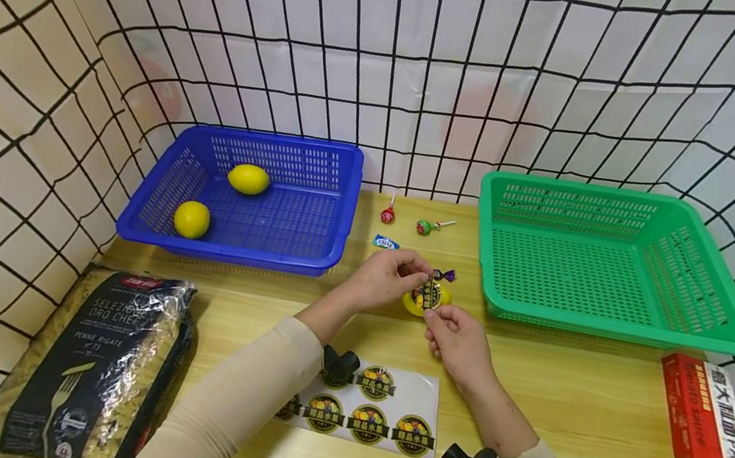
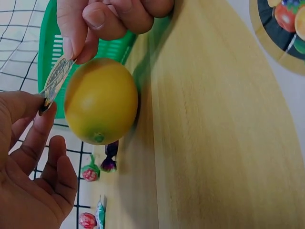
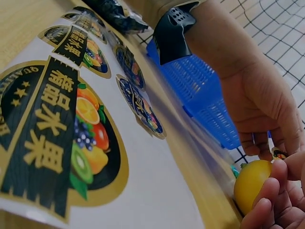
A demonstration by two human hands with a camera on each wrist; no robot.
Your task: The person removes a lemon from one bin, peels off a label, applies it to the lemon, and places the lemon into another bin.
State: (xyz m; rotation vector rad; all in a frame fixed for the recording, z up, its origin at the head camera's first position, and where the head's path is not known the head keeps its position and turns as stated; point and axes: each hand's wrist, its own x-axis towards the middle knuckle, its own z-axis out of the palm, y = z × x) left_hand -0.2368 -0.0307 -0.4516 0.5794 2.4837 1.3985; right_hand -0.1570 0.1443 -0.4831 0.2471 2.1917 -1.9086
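Observation:
Between both hands is a round fruit sticker (image 1: 429, 294), black and gold with Chinese lettering. My left hand (image 1: 392, 275) pinches its far-left edge between thumb and forefinger; my right hand (image 1: 462, 348) pinches the near-right edge. Directly under the sticker, a yellow lemon (image 2: 102, 102) lies on the table. In the left wrist view the sticker (image 2: 58, 78) stands edge-on beside the lemon, stretched from one hand to the other. Nearer my body lies a white sticker sheet (image 1: 383, 398) with several like labels; my left wrist camera overlaps its upper left part.
A blue basket (image 1: 342, 237) with two lemons stands at the left, a green basket (image 1: 483, 297) at the right. Two lollipops and wrapped sweets (image 1: 385, 242) lie between them. A penne bag (image 1: 88, 369) is at front left, a red pasta box (image 1: 689, 445) at right. Black mesh encloses the table.

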